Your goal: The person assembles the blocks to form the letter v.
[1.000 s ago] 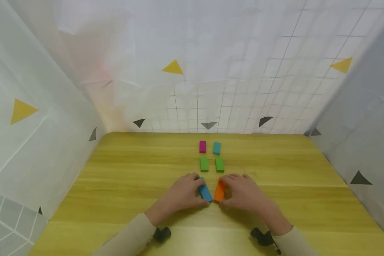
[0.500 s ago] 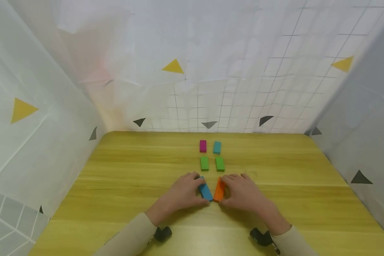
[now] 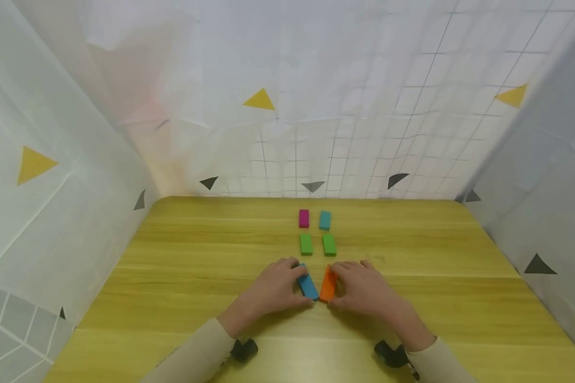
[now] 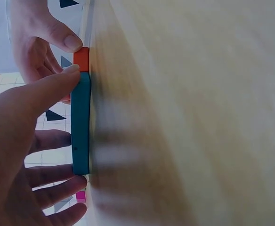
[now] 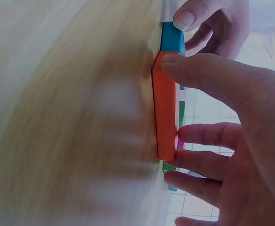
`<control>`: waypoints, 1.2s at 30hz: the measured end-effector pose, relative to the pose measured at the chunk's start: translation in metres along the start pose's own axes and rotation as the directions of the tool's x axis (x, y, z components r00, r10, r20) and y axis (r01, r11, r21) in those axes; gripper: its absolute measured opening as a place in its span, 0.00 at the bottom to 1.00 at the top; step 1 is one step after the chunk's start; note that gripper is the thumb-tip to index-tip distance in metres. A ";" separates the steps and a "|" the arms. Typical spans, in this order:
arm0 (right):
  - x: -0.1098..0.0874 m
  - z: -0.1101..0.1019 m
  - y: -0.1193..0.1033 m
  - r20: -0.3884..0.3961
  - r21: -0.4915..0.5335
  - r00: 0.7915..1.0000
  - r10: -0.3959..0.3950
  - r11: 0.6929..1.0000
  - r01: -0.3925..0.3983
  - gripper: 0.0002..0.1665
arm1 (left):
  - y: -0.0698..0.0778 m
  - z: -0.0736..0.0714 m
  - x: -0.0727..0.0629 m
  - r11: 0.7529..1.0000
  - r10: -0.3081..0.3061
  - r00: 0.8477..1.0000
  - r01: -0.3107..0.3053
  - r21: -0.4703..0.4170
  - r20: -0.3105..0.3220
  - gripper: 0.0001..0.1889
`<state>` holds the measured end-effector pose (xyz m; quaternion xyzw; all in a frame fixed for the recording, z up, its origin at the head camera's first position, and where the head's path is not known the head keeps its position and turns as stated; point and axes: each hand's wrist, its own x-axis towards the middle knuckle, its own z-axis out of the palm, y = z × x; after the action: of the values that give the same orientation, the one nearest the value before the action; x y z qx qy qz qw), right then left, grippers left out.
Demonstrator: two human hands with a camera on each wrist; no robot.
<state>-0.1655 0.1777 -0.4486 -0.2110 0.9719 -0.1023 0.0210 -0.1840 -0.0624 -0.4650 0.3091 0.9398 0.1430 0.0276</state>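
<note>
A blue block [image 3: 308,287] lies flat on the table, slanted, its near end close to an orange block [image 3: 328,285] that slants the other way. My left hand [image 3: 278,287] holds the blue block by its ends, thumb at the near end and fingers at the far end. The orange block is gripped the same way by my right hand [image 3: 364,287]. In the left wrist view the thumb presses the end of the blue block [image 4: 81,125]. The right wrist view has the orange block [image 5: 166,108] between thumb and fingers.
Beyond the hands stand two green blocks, a left one [image 3: 306,245] and a right one [image 3: 329,245]. Farther back lie a magenta block [image 3: 304,218] and a teal block [image 3: 325,221]. White sheeting [image 3: 220,143] walls the wooden table [image 3: 196,239] at the back and sides.
</note>
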 end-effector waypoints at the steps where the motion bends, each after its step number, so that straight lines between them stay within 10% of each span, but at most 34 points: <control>1: 0.000 0.000 0.000 0.005 0.003 1.000 0.002 1.000 -0.002 0.39 | 0.000 0.000 0.000 1.000 0.000 1.000 0.000 0.003 0.001 0.34; 36: -0.001 0.000 0.002 0.003 0.058 1.000 -0.002 0.998 0.002 0.35 | -0.001 -0.001 0.002 1.000 0.002 1.000 -0.002 0.006 0.011 0.35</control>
<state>-0.1655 0.1794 -0.4489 -0.2116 0.9682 -0.1301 0.0285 -0.1864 -0.0624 -0.4648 0.3110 0.9397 0.1387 0.0320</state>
